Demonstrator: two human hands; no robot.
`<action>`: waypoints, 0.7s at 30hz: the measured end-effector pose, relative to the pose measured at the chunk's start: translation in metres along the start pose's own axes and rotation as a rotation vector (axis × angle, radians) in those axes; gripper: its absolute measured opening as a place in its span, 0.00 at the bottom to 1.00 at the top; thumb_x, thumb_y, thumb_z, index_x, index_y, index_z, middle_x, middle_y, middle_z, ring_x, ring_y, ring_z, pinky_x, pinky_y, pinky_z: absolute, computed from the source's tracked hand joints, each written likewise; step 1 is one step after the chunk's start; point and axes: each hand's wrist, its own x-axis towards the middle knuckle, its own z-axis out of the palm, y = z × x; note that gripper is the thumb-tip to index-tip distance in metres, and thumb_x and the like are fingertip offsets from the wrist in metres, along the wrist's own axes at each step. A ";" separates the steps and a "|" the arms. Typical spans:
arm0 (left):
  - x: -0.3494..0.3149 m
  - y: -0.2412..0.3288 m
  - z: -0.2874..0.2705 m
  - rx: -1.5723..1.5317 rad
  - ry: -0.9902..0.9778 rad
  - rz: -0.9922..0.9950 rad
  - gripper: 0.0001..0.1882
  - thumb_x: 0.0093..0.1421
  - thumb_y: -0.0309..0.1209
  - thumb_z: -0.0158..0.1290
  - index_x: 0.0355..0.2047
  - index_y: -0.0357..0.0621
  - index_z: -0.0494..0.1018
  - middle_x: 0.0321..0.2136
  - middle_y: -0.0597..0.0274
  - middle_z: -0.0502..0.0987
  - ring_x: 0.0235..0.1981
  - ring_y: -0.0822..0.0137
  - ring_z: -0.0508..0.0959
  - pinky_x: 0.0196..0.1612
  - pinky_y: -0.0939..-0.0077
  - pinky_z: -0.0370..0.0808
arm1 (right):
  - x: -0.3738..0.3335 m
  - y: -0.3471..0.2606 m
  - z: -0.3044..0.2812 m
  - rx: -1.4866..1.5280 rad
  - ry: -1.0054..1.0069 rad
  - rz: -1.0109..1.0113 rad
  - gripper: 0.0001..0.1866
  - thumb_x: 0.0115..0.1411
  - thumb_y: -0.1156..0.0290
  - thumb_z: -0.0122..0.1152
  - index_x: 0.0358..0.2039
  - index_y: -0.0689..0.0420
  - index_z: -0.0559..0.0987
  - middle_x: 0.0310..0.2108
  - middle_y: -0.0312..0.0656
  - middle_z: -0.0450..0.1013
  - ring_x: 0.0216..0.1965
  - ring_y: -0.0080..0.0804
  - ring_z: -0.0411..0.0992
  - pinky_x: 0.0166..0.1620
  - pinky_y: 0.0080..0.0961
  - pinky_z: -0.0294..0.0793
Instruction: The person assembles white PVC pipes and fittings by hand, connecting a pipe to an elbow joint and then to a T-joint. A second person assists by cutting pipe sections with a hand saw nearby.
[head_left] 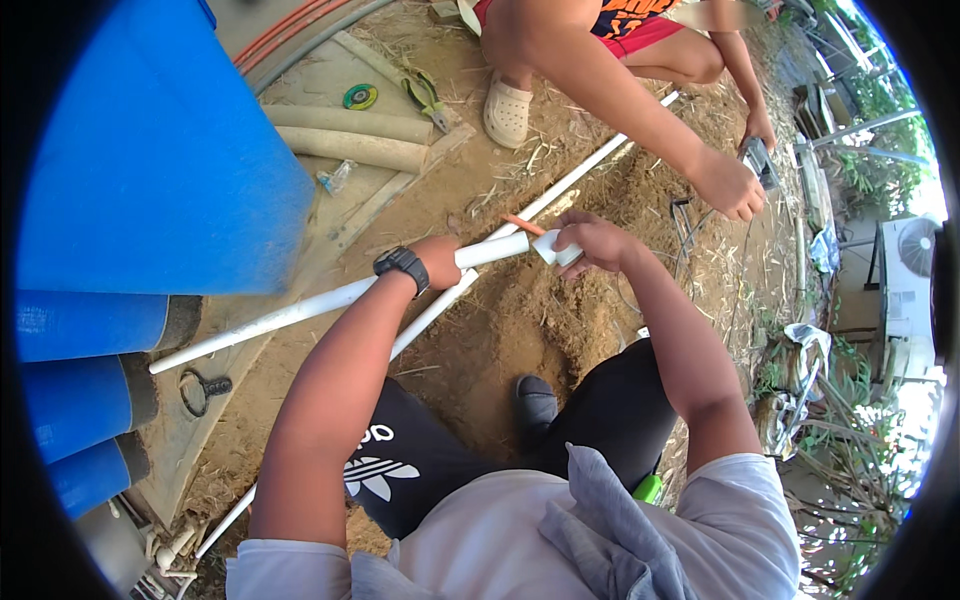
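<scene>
Though slender, smooth round white pipe (320, 305) in left fingers (445, 262)

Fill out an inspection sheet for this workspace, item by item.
Surface: loose brown soil, strewn with straw.
Job's things: long white plastic pipe; short white plastic fitting near its end.
Clutter: green-handled metal pliers, round green-and-black disc, black ring-shaped tool.
Grippers: bare left hand grips the pipe; bare right hand holds the fitting.
Cables: thin dark cable near another person's hand.
Surroundings: large blue plastic container left; white boxy fan unit right.
</scene>
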 end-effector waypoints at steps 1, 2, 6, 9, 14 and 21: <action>-0.003 0.000 0.001 0.013 0.033 0.006 0.19 0.55 0.34 0.57 0.46 0.40 0.81 0.42 0.41 0.84 0.45 0.45 0.84 0.49 0.56 0.79 | 0.002 -0.002 -0.001 0.058 -0.033 -0.006 0.25 0.63 0.67 0.57 0.58 0.65 0.70 0.38 0.48 0.76 0.31 0.38 0.77 0.35 0.35 0.80; -0.005 0.000 0.003 0.026 0.067 0.013 0.19 0.55 0.34 0.57 0.46 0.39 0.81 0.43 0.41 0.83 0.46 0.45 0.83 0.49 0.56 0.79 | 0.003 -0.003 -0.002 0.115 -0.067 -0.011 0.25 0.63 0.67 0.56 0.59 0.65 0.68 0.39 0.49 0.76 0.34 0.38 0.76 0.37 0.37 0.80; -0.004 -0.009 -0.002 -0.044 0.137 0.025 0.19 0.52 0.38 0.64 0.41 0.38 0.79 0.39 0.40 0.83 0.44 0.41 0.82 0.49 0.53 0.78 | 0.012 -0.020 -0.002 0.111 -0.106 -0.112 0.26 0.64 0.66 0.52 0.61 0.63 0.68 0.48 0.49 0.74 0.45 0.37 0.74 0.47 0.41 0.77; -0.012 -0.003 -0.008 -0.077 0.157 0.030 0.21 0.53 0.41 0.65 0.40 0.37 0.80 0.39 0.41 0.83 0.43 0.43 0.82 0.48 0.54 0.77 | 0.009 -0.026 -0.007 0.152 -0.144 -0.191 0.26 0.65 0.68 0.48 0.62 0.63 0.68 0.49 0.49 0.74 0.46 0.38 0.74 0.48 0.42 0.78; -0.019 -0.003 -0.013 -0.091 0.159 0.059 0.25 0.54 0.47 0.67 0.40 0.37 0.80 0.34 0.43 0.83 0.37 0.46 0.84 0.43 0.57 0.78 | 0.001 -0.021 -0.005 0.359 -0.160 -0.167 0.22 0.71 0.60 0.48 0.57 0.61 0.73 0.45 0.47 0.77 0.43 0.35 0.77 0.45 0.42 0.80; -0.011 -0.003 -0.011 -0.052 0.120 0.051 0.27 0.53 0.51 0.67 0.39 0.38 0.81 0.32 0.43 0.83 0.35 0.47 0.84 0.41 0.58 0.79 | -0.004 -0.014 0.002 0.267 -0.141 -0.118 0.27 0.68 0.42 0.59 0.50 0.55 0.78 0.36 0.36 0.75 0.33 0.25 0.73 0.39 0.31 0.78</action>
